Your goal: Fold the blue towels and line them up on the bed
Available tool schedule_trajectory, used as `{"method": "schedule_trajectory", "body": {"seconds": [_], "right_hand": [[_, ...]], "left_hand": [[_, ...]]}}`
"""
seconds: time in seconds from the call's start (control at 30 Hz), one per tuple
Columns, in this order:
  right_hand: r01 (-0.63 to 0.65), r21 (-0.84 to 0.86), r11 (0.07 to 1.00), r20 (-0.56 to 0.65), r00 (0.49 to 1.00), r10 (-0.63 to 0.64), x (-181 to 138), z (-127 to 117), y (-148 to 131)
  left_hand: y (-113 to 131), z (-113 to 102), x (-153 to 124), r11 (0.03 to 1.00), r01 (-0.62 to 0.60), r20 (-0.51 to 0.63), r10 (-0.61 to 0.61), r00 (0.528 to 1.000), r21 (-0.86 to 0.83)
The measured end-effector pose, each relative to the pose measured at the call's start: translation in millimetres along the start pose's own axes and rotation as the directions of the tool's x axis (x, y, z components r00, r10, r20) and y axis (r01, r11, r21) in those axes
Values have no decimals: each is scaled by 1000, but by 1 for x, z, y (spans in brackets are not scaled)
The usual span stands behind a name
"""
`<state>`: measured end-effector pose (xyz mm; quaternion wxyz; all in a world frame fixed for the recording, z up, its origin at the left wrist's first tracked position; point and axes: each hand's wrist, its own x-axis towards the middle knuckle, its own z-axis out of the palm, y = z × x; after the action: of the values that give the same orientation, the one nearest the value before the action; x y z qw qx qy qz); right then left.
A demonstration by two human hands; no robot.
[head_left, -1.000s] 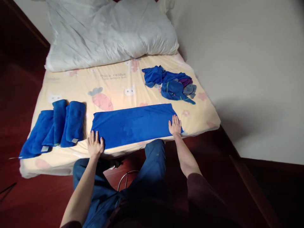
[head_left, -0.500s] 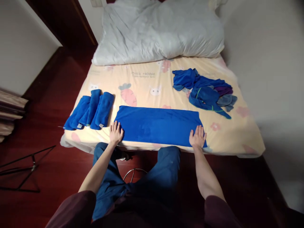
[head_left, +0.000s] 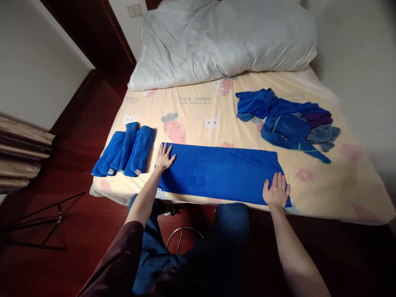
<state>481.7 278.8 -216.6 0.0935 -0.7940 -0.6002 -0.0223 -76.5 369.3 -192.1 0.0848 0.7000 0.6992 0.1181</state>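
Observation:
A blue towel [head_left: 216,171] lies flat as a long rectangle along the bed's near edge. On its far left corner rests my left hand [head_left: 165,157], palm down with the fingers spread. My right hand [head_left: 276,192] lies flat on the towel's right end, fingers stretched out. Left of the towel sit several rolled or folded blue towels [head_left: 140,150] side by side, with small white tags at their near ends. To the far right is a crumpled heap of blue cloths [head_left: 287,123], with purple and grey-blue pieces among them.
The bed [head_left: 198,132] has a pale sheet printed with carrots, rabbits and flowers. A grey quilt [head_left: 229,45] is bunched at the far side. Black tripod legs [head_left: 58,216] stand on the dark red floor at left, below a curtain [head_left: 24,156]. A wall borders the right.
My left hand has slid from the towel's near left side up to its far left corner. My right hand stays at the right end. The camera view has shifted slightly.

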Motion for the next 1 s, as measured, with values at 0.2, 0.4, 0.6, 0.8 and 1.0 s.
{"method": "schedule_trajectory", "body": {"seconds": [0.2, 0.4, 0.6, 0.8, 1.0], "right_hand": [[9, -38, 999, 20, 1000, -8, 4, 4, 2], [-22, -62, 998, 81, 996, 27, 4, -6, -4], [-69, -97, 993, 218, 972, 89, 21, -27, -29], [352, 181, 918, 167, 909, -382, 32, -17, -166], [439, 300, 847, 136, 859, -493, 41, 14, -234]], "left_hand": [[-4, 6, 18, 999, 50, -44, -51, 998, -13], [12, -5, -29, 998, 31, -72, -34, 997, -48], [-1, -12, -67, 996, 67, -87, -72, 994, -57], [2, -9, -62, 994, 79, -136, -88, 987, -72], [7, -11, -60, 995, 78, -152, -88, 984, -69]]}}
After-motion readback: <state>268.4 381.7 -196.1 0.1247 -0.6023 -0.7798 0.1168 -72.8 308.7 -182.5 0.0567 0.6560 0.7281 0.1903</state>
